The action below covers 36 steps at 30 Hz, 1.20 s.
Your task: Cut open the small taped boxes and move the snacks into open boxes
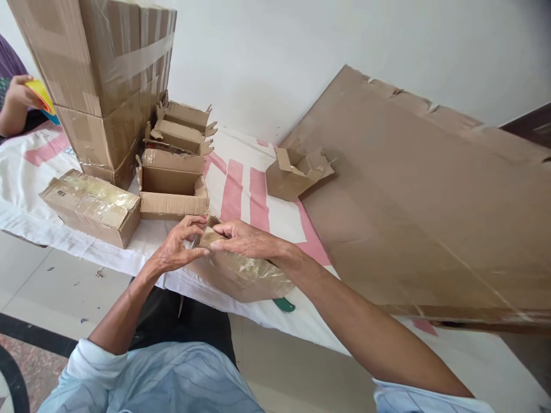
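cloth-covered table [258, 198]: taped box [247, 278] near edge, green object [284, 304], closed box [92, 203], open boxes [174, 205], stacked cartons [116, 86], large cardboard [413, 201].

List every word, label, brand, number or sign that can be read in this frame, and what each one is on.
No text can be read in this view.
Small dark mark on the closed, taped box: too small to read.
Blue-green marks on the tablecloth: too small to tell whether they are lettering.
Handled box: no readable text.
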{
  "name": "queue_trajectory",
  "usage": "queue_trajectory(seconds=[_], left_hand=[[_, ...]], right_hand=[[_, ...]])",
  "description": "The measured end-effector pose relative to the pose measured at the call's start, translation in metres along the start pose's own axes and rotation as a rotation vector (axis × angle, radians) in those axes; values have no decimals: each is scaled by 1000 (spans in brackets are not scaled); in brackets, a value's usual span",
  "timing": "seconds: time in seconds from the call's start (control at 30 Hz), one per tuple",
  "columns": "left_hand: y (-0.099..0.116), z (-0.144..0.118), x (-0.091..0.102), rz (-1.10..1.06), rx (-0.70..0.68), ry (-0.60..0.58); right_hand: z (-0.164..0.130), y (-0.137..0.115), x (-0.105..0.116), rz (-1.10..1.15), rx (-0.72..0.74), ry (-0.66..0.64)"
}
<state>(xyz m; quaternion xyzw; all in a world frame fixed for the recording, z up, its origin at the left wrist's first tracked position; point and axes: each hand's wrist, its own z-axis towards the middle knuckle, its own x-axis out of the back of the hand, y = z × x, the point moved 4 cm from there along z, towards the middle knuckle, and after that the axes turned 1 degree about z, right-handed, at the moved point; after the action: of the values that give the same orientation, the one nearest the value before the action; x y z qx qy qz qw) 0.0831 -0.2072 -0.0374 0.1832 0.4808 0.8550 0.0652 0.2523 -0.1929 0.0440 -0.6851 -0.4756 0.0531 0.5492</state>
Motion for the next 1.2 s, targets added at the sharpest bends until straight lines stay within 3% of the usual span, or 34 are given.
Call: queue_trajectory(seconds=[0.1,0.2,0.3,0.43,0.57,0.73,0.93,1.2], left_hand=[[4,8,-1,38,15,-166],[4,9,-4,105,31,-239],[4,9,-6,87,36,-236],[6,14,-10,29,36,-191],[9,20,-14,29,56,-140],[14,20,-14,58,53,-153],[24,22,-13,45,-9,-197],[25,16,-21,49,25,-92]], right_hand=[[-6,-4,-1,-21,23,21],[-15,-5,1,-76,44,129],[-27,-5,-2,-239,75,292],[-40,-1,-24,-652,124,605],[-37,11,-47,-831,148,746],[-27,27,-46,-772,158,746],[-30,28,-35,-614,234,668],[-34,25,-31,-537,275,592]])
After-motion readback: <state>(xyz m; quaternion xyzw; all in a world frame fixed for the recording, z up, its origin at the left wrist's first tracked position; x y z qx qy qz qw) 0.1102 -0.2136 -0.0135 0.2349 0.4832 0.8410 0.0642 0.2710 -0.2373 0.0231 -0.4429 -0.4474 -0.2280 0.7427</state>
